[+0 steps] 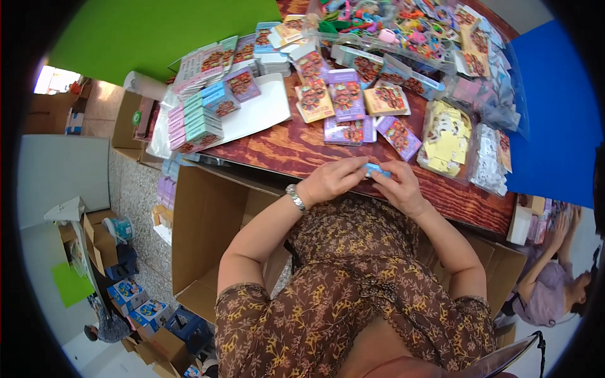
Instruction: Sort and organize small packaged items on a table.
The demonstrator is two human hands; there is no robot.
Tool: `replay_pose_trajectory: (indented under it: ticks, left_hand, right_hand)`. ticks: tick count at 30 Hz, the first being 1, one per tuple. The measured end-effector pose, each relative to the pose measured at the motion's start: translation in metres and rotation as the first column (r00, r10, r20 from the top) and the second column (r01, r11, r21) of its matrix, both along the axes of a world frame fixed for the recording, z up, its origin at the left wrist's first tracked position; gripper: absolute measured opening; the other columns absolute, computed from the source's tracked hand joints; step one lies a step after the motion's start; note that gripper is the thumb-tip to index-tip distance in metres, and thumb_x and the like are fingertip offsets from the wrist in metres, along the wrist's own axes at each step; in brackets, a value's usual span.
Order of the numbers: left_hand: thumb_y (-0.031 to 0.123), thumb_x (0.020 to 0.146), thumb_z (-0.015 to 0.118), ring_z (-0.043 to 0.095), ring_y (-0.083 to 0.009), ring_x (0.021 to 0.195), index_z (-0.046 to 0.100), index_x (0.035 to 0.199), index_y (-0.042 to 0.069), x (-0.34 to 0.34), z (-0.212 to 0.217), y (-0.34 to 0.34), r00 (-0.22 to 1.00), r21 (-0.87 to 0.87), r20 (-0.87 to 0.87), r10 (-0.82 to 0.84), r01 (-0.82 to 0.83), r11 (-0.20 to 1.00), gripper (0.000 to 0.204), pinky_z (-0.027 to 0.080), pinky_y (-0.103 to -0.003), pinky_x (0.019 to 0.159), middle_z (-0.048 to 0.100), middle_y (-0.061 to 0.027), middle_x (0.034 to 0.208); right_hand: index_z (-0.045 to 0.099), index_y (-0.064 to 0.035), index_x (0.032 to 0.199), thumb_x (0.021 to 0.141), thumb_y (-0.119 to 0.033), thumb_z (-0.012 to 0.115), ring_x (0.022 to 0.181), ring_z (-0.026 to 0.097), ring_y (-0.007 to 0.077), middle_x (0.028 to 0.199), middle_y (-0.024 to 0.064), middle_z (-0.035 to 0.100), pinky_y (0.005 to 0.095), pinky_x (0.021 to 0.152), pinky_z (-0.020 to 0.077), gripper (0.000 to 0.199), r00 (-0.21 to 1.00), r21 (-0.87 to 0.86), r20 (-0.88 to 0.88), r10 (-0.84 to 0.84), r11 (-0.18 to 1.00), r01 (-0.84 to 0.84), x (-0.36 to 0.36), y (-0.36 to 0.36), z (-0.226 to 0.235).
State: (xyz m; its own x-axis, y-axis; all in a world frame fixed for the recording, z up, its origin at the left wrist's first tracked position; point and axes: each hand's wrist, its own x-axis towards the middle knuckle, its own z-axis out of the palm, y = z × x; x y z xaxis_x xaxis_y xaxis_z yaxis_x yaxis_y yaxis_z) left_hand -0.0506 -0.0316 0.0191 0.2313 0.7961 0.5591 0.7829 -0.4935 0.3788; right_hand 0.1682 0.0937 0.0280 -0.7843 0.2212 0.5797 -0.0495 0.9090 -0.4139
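Observation:
Between my two hands, at the front edge of the red-brown table (pixel 265 157), is a small light-blue piece (pixel 376 169), perhaps a packet or the end of a box; my fingers cover most of it. My left hand (pixel 336 179), with a metal watch at the wrist, pinches it from the left. From the right, my right hand (pixel 401 188) grips it with thumb and fingers. Just beyond lie small printed boxes: a purple one (pixel 399 137), a yellow one (pixel 315 101) and another purple one (pixel 346 96).
A clear bin of colourful trinkets (pixel 391 34) stands at the back. Trays of yellow cards (pixel 445 138) and white pieces (pixel 489 157) sit at right. Stacked boxes (pixel 195 123) fill the left. An open carton (pixel 208 220) stands below the edge; a co-worker (pixel 548 290) is far right.

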Motion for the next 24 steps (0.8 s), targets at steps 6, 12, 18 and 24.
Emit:
replay_pose_trajectory:
  ticks: [6,12,18,24]
  left_hand:
    - [0.004,0.087,0.074,0.067,-0.0360,0.103,0.060,0.125,0.002,0.018,-0.004,0.012,0.867,-0.187,0.494,0.066,0.032,0.982,0.040,0.056,-0.042,0.087,0.066,-0.0168,0.115]
    - [-0.001,0.086,0.076,0.071,-0.0285,0.088,0.059,0.124,0.000,0.012,-0.004,0.014,0.897,-0.181,0.432,0.092,-0.013,0.983,0.042,0.062,-0.035,0.072,0.067,-0.0151,0.108]
    - [-0.003,0.084,0.075,0.071,-0.0289,0.091,0.059,0.123,-0.001,0.011,-0.002,0.015,0.903,-0.147,0.422,0.078,-0.017,0.989,0.042,0.062,-0.035,0.073,0.067,-0.0157,0.111]
    - [-0.007,0.083,0.074,0.071,-0.0295,0.096,0.060,0.120,-0.001,0.017,-0.009,0.012,0.928,-0.007,0.367,0.058,-0.060,0.998,0.040,0.062,-0.035,0.077,0.068,-0.0156,0.114]
  right_hand:
    - [0.070,-0.0096,0.119,0.081,-0.012,0.080,0.092,0.066,0.0282,0.104,0.0105,0.064,0.0391,0.078,0.0551,0.039,0.978,-0.208,0.155,-0.140,0.963,0.170,-0.001,-0.002,0.012]
    - [0.068,-0.0130,0.100,0.083,-0.023,0.074,0.076,0.064,0.0225,0.083,0.0032,0.061,0.0352,0.065,0.0530,0.020,0.913,0.131,0.393,-0.107,0.990,0.060,-0.025,0.017,0.051]
    - [0.068,0.0004,0.105,0.078,-0.015,0.065,0.086,0.066,0.0224,0.089,0.0084,0.067,0.0350,0.070,0.0531,0.031,0.902,0.493,0.407,-0.144,0.866,-0.085,-0.029,0.007,0.048]
    - [0.067,0.0019,0.107,0.080,-0.015,0.064,0.096,0.068,0.0270,0.104,0.0171,0.070,0.0351,0.077,0.0540,0.032,0.926,0.612,0.313,-0.213,0.790,-0.026,-0.021,-0.008,0.044]
